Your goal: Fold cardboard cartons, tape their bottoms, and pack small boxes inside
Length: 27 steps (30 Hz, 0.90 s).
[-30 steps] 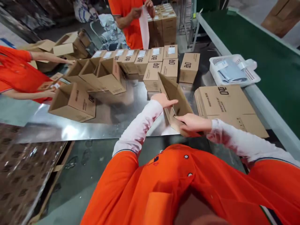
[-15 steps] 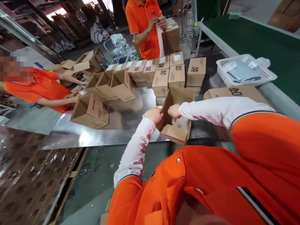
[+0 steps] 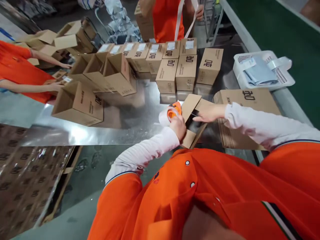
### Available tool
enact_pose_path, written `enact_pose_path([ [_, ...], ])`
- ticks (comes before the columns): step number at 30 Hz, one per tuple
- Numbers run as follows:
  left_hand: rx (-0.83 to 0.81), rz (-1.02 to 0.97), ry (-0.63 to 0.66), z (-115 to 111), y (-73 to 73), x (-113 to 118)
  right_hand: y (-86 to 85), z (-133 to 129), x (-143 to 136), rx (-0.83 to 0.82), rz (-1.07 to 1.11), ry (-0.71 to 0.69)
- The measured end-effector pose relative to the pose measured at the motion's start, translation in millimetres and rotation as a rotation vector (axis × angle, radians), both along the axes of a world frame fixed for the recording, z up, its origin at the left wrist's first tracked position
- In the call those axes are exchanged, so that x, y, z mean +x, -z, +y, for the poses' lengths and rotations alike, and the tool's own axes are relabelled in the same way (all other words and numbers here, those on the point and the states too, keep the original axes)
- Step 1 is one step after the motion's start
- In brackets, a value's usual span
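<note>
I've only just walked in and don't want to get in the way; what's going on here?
Someone's left hand holds an orange tape dispenser beside an open carton, and their right hand is at that carton too. Flattened cartons are stacked to the right. Open boxes stand to the left, closed boxes farther back. Beyond those, a co-worker holds a white strip.

I am observing an orange shirt; dark-and-pale piping is edging each short sleeve. White undersleeves are covering both forearms, leaving the left hand and right hand bare. Pale, dark-rimmed buttons are fastening the front. A small blue-and-red mark is showing left; a green, white and dark stripe is crossing near right.
</note>
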<state>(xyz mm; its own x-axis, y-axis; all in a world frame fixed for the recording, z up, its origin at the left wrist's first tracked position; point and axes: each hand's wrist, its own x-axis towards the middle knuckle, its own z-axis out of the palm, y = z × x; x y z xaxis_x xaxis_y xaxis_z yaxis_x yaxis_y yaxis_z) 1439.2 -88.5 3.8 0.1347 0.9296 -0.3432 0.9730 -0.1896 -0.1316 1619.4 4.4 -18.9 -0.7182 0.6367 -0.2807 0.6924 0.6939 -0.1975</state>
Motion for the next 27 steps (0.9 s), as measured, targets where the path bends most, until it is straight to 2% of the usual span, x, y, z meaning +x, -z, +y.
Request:
enact_pose_path([
  [3,-0.031,0.035,-0.063,-8.3,-0.2,3.0,-4.2,-44.5,13.7,0.051,0.16,-0.285],
  [5,-0.032,0.046,-0.112,-4.0,-5.9,-10.4,5.9,-64.6,7.1,0.171,0.323,-0.412],
  [6,-0.036,0.051,-0.132,-0.2,-8.5,-18.2,14.7,-69.3,-0.5,0.207,0.371,-0.429],
  [10,-0.016,0.036,-0.201,10.4,-8.9,-39.0,53.9,-63.4,-36.6,0.2,0.392,-0.418],
  [12,-0.003,-0.001,-0.224,9.9,-4.0,-43.1,64.2,-59.9,-46.7,0.174,0.362,-0.389],
  [17,0.035,-0.089,-0.248,4.4,10.5,-50.4,63.9,-70.3,-54.0,0.133,0.307,-0.335],
  [20,0.05,-0.074,-0.277,4.8,12.8,-56.5,64.7,-76.2,-60.1,0.097,0.269,-0.299],
  [23,0.047,-0.025,-0.311,12.5,0.5,-64.2,70.1,-77.1,-66.0,0.082,0.278,-0.28],
  [25,0.073,-0.022,-0.29,26.3,-18.3,-65.7,73.4,-76.6,-67.9,0.08,0.317,-0.272],
  [27,0.108,-0.046,-0.234,50.9,-42.9,-59.0,75.7,-76.3,-68.8,0.057,0.354,-0.266],
])
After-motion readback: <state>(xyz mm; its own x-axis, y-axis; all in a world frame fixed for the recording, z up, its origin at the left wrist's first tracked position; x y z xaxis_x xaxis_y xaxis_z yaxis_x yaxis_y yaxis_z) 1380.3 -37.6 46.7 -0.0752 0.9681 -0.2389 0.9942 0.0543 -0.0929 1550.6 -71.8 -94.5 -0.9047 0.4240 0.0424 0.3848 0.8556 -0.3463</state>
